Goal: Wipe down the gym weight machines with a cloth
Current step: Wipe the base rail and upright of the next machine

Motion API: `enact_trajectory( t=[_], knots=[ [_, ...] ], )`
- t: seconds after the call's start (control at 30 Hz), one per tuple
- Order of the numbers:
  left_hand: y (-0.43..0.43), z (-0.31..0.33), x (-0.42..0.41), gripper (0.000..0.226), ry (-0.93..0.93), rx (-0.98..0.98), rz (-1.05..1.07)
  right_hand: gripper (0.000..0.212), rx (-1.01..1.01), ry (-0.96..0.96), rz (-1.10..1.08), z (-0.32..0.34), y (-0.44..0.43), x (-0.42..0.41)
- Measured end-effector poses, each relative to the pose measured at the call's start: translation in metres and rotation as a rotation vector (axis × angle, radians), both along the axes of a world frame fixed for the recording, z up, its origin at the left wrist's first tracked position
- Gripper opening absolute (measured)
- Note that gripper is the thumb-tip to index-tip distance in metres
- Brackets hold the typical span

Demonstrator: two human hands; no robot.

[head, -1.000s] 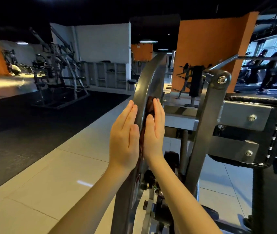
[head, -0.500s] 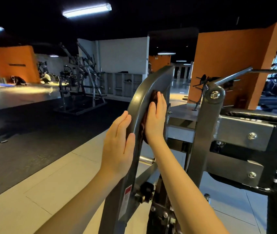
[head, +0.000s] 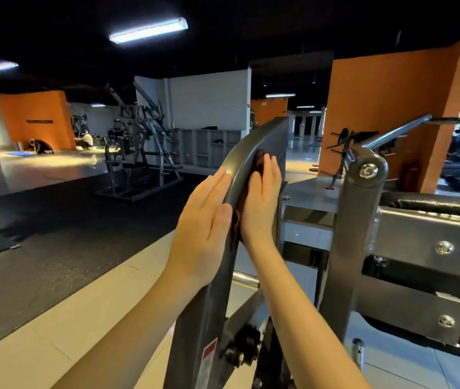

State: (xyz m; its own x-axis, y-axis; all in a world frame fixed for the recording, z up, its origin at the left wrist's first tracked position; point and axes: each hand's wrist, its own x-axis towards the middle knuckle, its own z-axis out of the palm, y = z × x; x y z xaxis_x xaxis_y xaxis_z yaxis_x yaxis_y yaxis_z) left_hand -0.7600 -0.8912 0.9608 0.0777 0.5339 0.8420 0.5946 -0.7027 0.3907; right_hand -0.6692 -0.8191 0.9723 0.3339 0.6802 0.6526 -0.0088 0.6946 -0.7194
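Head view, and the landmark is the curved grey bar (head: 251,141) of the weight machine, rising up the middle of the shot and bending away at its top. The left hand (head: 203,220) lies flat against the bar's left face, fingers straight and together, thumb alongside, gripping nothing, just braced on the metal. On the bar's other side the right hand (head: 259,203) is flat too, fingers straight and pointing up, palm pressing the cloth (head: 258,162) onto the bar's right face. It is a press, not a clenched hold. The cloth is dark reddish-brown. A fold pokes out above the right fingertips, and another strip shows between the two hands at the bar's edge. The rest is hidden under the palm.

Low on the bar, below both wrists, sits a red-and-white sticker (head: 209,352), its print too small to read. Right of the bar stands a grey upright post (head: 363,192) with a bolt at its rounded top, and beyond that a black pad (head: 433,203) edged with stitching. Behind the post rises an orange pillar (head: 391,108). Far left of the bar, across the dark floor mat (head: 69,220), stands another grey machine (head: 142,153), and further off two people crouch (head: 39,147) by an orange wall. A strip light (head: 149,30) glows on the black ceiling above the bar.
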Motion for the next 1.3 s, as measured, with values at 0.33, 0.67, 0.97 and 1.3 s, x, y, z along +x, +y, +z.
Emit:
enact_trajectory(
  t=[0.33, 0.67, 0.97, 1.3],
  knots=[
    [0.000, -0.001, 0.001, 0.053, 0.010, 0.003, 0.035, 0.045, -0.050, -0.023, -0.078, 0.028, 0.030, 0.014],
    [0.002, -0.002, 0.001, 0.054, 0.028, 0.004, 0.082, 0.045, -0.013, -0.046, -0.064, 0.021, 0.024, 0.012],
    [0.000, -0.001, 0.002, 0.050, 0.017, 0.060, 0.085, 0.053, 0.108, -0.193, -0.061, -0.014, -0.019, 0.000],
    [0.004, 0.016, 0.008, 0.054, 0.017, 0.016, 0.108, 0.053, 0.151, -0.177, -0.034, -0.016, -0.023, -0.004]
  ],
)
